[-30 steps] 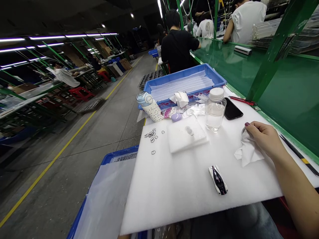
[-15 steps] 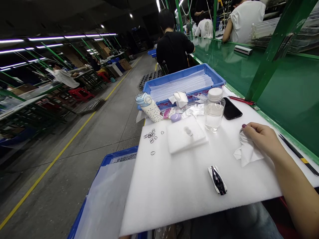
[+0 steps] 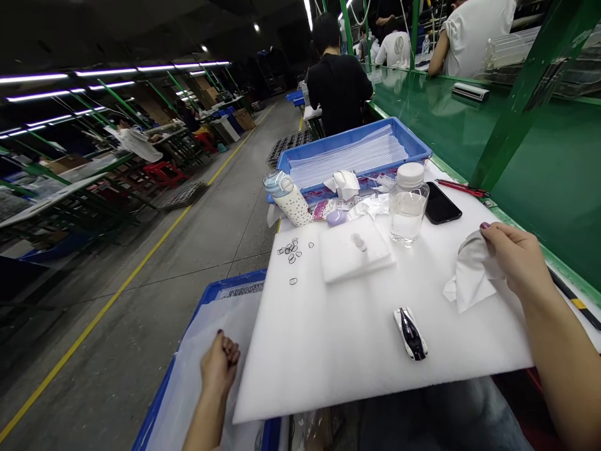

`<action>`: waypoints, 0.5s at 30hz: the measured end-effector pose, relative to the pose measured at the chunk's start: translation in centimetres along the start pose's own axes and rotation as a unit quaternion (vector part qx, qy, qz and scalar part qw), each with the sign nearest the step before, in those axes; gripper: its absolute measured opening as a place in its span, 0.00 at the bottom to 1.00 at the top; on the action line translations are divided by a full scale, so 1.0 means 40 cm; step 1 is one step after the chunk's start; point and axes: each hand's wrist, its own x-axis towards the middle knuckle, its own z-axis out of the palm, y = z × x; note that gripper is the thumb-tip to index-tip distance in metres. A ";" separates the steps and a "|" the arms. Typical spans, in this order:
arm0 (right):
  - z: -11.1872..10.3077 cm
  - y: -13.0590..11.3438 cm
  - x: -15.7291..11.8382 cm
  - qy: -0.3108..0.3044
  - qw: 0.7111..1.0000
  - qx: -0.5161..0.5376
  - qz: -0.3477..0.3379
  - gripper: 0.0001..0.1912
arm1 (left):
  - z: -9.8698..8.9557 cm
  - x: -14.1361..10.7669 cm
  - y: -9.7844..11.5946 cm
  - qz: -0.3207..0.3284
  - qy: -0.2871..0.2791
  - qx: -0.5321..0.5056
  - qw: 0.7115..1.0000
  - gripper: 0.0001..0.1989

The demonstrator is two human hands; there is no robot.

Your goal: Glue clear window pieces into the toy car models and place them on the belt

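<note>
My right hand [image 3: 516,254] is closed in a pinch on a white cloth [image 3: 474,269], lifting its upper edge while the lower part rests on the white foam sheet [image 3: 328,351]. My left hand [image 3: 220,360] is curled closed over the white sheets in a blue crate [image 3: 206,300], left of the foam; whatever its fingers may hold is hidden. Between the hands, a small black-and-white toy car [image 3: 410,334] lies on the foam. Several thin dark rings [image 3: 292,249] are scattered near the foam's left edge.
A foam block [image 3: 352,254] and a clear jar [image 3: 407,210] of liquid stand farther back. Behind them are a phone [image 3: 442,203], a dotted bottle [image 3: 291,203], red-handled pliers [image 3: 464,187] and a blue bin [image 3: 352,134] of sheets. Tweezers [image 3: 575,300] lie at right.
My left hand has come into view over the crate at lower left. My right hand has raised the cloth and shifted slightly right. The toy car has stayed on the foam.
</note>
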 end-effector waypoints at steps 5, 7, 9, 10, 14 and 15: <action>-0.002 0.002 0.007 0.081 0.995 0.056 0.008 0.14 | -0.029 0.033 0.149 0.153 0.009 0.018 0.988 0.26; -0.001 -0.004 -0.001 0.052 0.998 0.027 -0.006 0.17 | 0.007 0.002 0.216 0.223 -0.078 0.065 0.969 0.24; 0.000 -0.010 -0.010 -0.019 0.999 -0.026 -0.012 0.20 | 0.071 -0.040 0.266 0.290 -0.196 0.114 0.930 0.25; 0.000 -0.012 -0.013 -0.052 0.997 -0.053 -0.014 0.22 | 0.106 -0.062 0.283 0.318 -0.244 0.135 0.906 0.24; -0.003 -0.009 -0.005 -0.048 0.997 -0.057 -0.018 0.21 | 0.204 -0.120 0.312 0.390 -0.326 0.197 0.838 0.19; -0.004 -0.007 -0.001 -0.028 0.999 -0.032 -0.012 0.20 | 0.211 -0.126 0.314 0.400 -0.329 0.210 0.829 0.18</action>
